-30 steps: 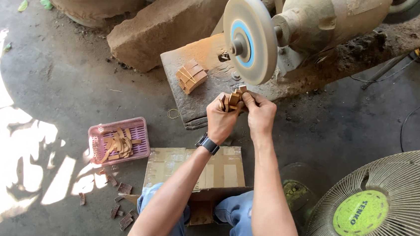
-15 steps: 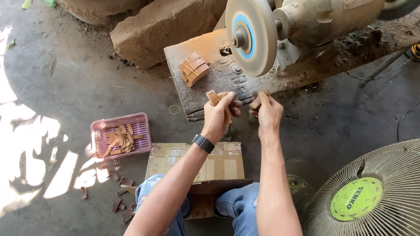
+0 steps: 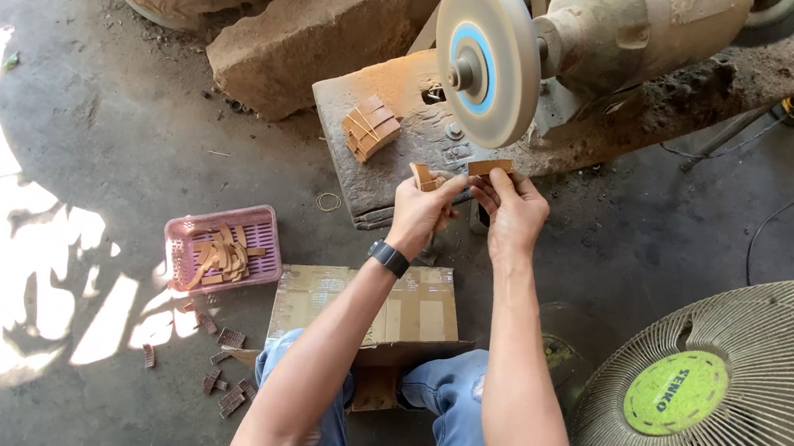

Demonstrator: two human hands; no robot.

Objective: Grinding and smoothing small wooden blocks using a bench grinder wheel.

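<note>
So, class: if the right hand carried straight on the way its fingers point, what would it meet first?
Probably the grinding wheel: the right hand holds a small wooden piece pointing up toward its lower rim, though depth is unclear.

Left of my left hand, the concrete floor carries a pink basket; ahead, a worn bench plate carries bundled wooden pieces.

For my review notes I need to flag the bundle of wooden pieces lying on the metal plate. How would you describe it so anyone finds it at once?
Start at the big grinding wheel with the blue centre at the top of the picture. Below and left of it a rusty metal plate lies on the ground. The bundle is the small tan stack of flat wooden pieces tied with rubber bands on that plate, apart from the loose pieces in the pink basket.
</note>
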